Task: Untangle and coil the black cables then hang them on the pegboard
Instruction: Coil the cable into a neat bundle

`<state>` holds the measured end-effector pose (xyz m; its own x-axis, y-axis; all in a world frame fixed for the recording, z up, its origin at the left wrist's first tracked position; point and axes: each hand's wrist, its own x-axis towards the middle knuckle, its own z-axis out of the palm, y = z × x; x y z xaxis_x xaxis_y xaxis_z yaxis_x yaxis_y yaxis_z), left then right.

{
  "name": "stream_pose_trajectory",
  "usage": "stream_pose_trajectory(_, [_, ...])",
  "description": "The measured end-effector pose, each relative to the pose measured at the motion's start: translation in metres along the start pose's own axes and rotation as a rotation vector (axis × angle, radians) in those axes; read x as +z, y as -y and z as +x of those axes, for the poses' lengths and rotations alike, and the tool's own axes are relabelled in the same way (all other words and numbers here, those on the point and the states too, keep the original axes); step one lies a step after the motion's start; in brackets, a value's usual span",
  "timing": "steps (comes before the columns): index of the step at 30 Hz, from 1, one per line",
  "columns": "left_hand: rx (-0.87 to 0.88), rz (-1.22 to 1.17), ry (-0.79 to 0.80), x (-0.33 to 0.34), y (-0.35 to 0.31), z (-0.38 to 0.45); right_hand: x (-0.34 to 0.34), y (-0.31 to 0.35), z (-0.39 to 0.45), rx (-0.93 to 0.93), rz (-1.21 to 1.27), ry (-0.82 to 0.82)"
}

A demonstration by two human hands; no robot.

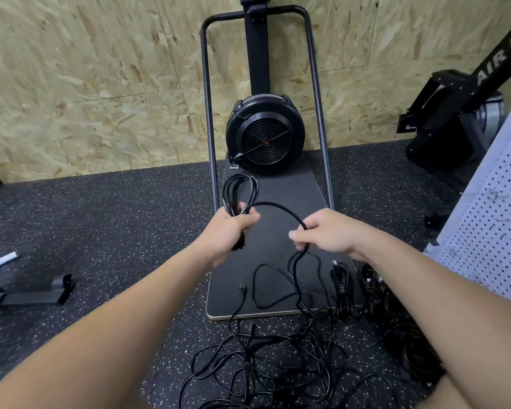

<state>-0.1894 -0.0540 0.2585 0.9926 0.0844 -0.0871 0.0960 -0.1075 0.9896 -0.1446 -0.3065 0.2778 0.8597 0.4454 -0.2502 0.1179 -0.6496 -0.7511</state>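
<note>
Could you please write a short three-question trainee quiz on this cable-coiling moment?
1. True or false: the left hand grips a bundle of coiled loops.
2. Where does the tied cable bundle lie? A) hung on the white pegboard B) on the dark platform C) in the right hand
3. Fill in: the loose cable tangle lies on the speckled ____.

Key: 1 true; 2 B; 3 floor.
</note>
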Motion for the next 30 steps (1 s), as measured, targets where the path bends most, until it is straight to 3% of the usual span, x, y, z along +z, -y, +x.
stream_pose_trajectory(4, [0.006, 0.102, -0.036, -0.008, 0.008, 0.004, -0.011, 0.013, -0.001, -0.066, 0.15, -0.079])
stream_pose_trajectory(8, [0.039, 0.186, 0.098, 0.002, 0.014, -0.001, -0.004, 0.029, 0.002, -0.088, 0.592, -0.068])
stream_pose_trajectory(13, [0.042, 0.218, 0.232, 0.035, 0.008, -0.02, 0.007, 0.033, 0.009, -0.022, 0.89, -0.174])
stream_pose_trajectory(18, [0.14, 0.307, 0.206, 0.048, 0.009, -0.023, 0.005, 0.033, 0.004, 0.009, 0.849, -0.235])
stream_pose_trajectory(27, [0.105, 0.189, 0.197, 0.055, 0.015, -0.021, 0.01, 0.038, 0.0, -0.045, 0.332, -0.485])
stream_pose_trajectory(30, [0.13, 0.138, 0.212, 0.05, 0.01, -0.019, 0.008, 0.035, 0.0, -0.105, 0.31, -0.503])
